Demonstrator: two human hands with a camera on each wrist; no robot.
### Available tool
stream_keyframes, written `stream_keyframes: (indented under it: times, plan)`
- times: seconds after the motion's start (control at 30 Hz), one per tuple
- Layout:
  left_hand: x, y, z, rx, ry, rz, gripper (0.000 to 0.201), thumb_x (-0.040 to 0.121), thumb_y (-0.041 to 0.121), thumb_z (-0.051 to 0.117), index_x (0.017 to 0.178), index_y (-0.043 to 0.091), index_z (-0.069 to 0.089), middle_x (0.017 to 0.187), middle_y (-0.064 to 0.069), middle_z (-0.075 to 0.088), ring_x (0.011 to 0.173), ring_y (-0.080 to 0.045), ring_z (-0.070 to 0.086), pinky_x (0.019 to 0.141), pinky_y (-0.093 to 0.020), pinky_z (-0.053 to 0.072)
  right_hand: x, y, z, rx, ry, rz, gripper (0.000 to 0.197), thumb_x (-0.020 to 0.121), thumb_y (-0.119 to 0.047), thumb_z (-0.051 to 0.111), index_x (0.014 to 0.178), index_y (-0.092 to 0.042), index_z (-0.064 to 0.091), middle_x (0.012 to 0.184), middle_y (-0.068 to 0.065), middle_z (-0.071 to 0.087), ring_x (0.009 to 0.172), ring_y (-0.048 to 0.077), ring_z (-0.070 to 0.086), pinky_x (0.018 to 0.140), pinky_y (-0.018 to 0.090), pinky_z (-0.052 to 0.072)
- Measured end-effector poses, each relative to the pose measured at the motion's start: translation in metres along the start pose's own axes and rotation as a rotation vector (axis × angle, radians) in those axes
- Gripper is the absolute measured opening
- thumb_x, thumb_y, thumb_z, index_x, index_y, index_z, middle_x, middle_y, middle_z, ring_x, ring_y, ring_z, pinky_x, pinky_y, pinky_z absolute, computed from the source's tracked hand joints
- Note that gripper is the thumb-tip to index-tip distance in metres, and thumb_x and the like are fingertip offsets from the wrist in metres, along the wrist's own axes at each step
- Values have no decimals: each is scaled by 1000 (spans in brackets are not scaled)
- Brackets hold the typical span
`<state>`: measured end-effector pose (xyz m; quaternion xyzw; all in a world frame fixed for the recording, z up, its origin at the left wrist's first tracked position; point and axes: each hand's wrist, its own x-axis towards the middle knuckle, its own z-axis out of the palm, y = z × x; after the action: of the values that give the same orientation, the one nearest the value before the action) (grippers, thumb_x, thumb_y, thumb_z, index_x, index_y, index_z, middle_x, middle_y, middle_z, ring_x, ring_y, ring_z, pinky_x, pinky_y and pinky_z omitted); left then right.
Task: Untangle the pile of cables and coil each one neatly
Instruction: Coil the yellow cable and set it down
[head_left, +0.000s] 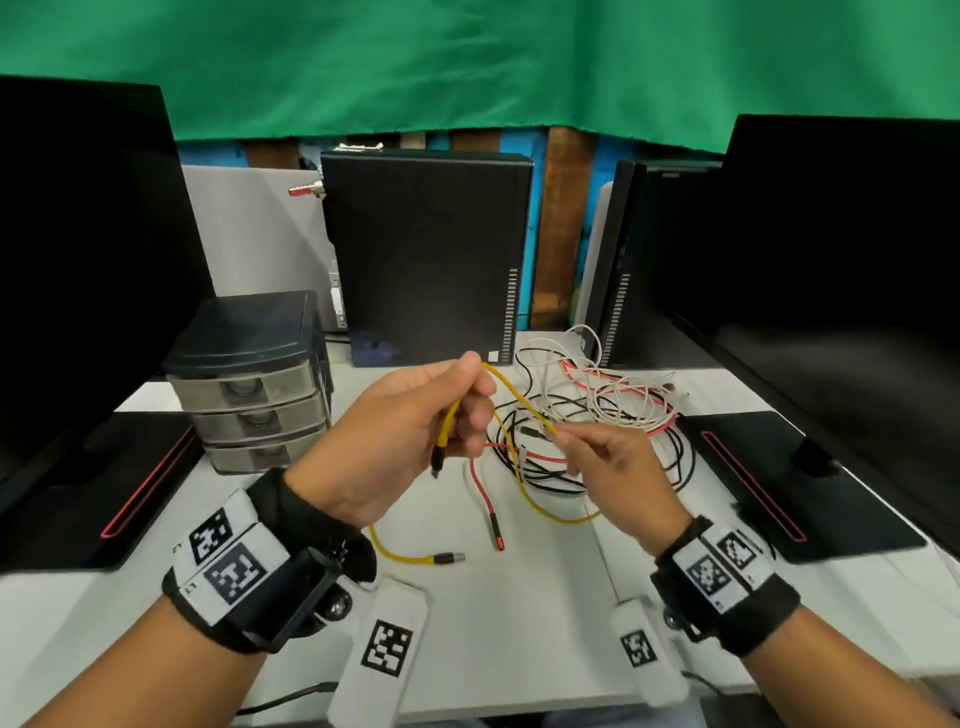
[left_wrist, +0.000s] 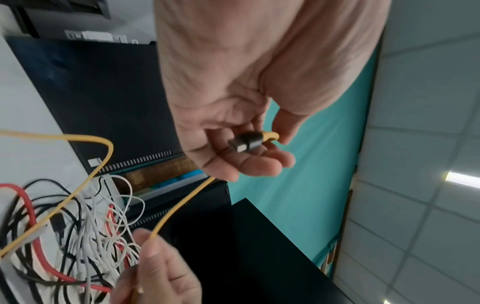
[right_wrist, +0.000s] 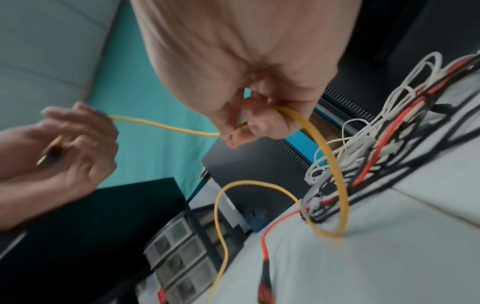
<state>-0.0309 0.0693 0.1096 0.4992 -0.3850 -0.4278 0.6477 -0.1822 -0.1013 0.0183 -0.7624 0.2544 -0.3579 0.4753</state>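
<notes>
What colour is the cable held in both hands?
Yellow: the yellow cable has a dark plug at the end, clearest in the head view.

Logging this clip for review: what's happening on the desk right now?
A person is working a yellow cable out of a tangled pile. The left hand holds the end with the dark plug; the right hand pinches the cable further along. The rest loops down to the white desk, its other plug lying there. Nothing is coiled yet.

Your head view looks forward and down over the white desk (head_left: 519, 623). Each wrist view looks close along its hand; all three share the thin yellow cable (head_left: 511, 395).
</notes>
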Motion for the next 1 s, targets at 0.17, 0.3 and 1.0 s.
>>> stream_keyframes:
  times: [0.17, 0.3, 1.0]
  plan:
    - [9, -10, 13, -62, 86, 88, 27, 96, 25, 52, 113, 11, 68, 70, 2, 41, 63, -9, 47, 70, -27, 53, -31, 22, 13, -72, -224, -37, 21, 96, -38, 60, 99, -29, 79, 78, 4, 73, 68, 32, 56, 66, 39, 48]
    - [10, -15, 17, -31, 148, 113, 32, 94, 34, 53, 108, 13, 72, 65, 3, 40, 55, -8, 45, 65, -25, 53, -48, 20, 21, -137, -384, -30, 21, 100, -27, 59, 105, -27, 79, 91, -7, 76, 75, 2, 64, 75, 23, 50]
    - [15, -45, 1, 409, 42, 121, 28, 104, 13, 47, 91, 13, 72, 74, -1, 74, 74, -15, 73, 70, -23, 56, -65, -103, -18, -118, -353, -306, 19, 99, -21, 57, 90, -19, 73, 65, -21, 58, 59, -2, 51, 61, 11, 38]
